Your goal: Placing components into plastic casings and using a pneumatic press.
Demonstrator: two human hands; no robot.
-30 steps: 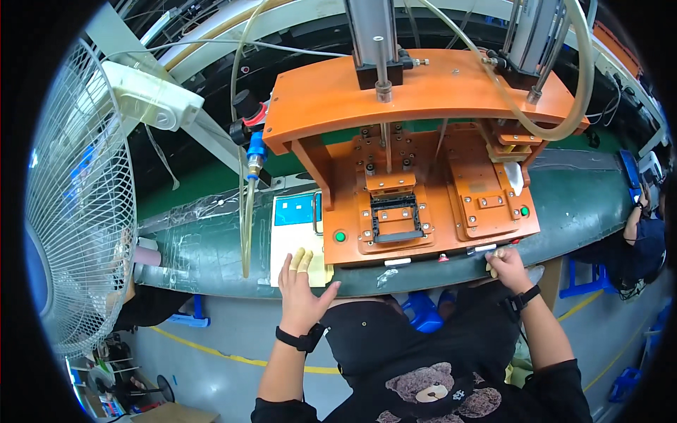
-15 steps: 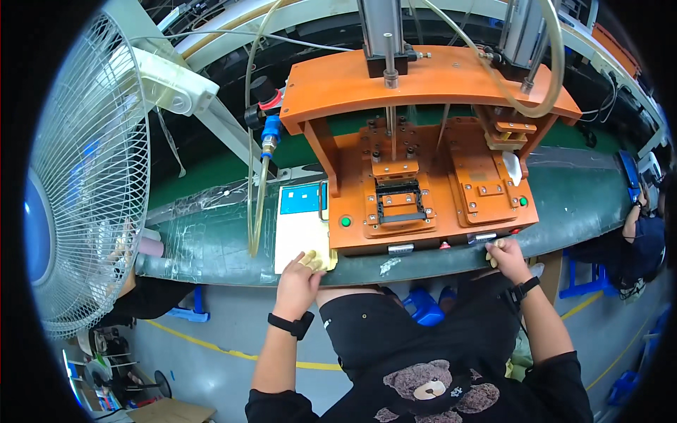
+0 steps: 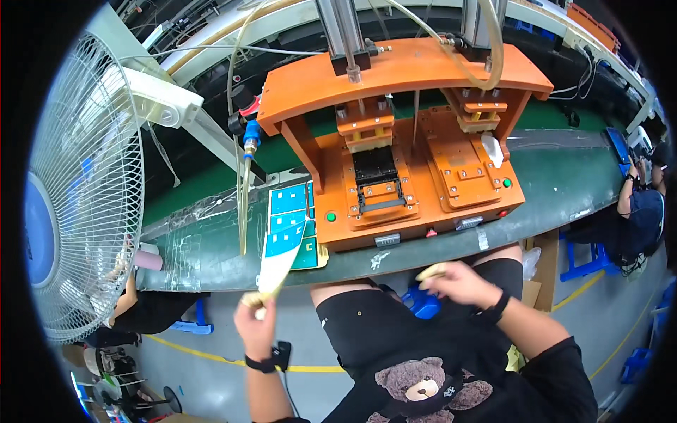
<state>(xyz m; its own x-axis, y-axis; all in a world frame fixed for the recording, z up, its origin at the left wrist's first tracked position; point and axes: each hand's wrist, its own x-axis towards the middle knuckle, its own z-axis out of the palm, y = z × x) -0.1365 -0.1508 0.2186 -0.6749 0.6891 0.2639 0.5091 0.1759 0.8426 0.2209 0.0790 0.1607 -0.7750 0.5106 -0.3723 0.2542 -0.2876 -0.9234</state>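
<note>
Inside left hand (image 3: 255, 324), white-blue sheet (image 3: 278, 264)

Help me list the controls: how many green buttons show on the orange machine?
2: one green button near the front left corner of the orange machine, another green button near its front right corner. Any on its far side would be hidden.

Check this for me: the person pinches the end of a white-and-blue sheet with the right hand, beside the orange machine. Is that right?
Not quite: the head view shows the left hand, not the right hand, pinching the end of the white-and-blue sheet, beside the orange machine.
</note>
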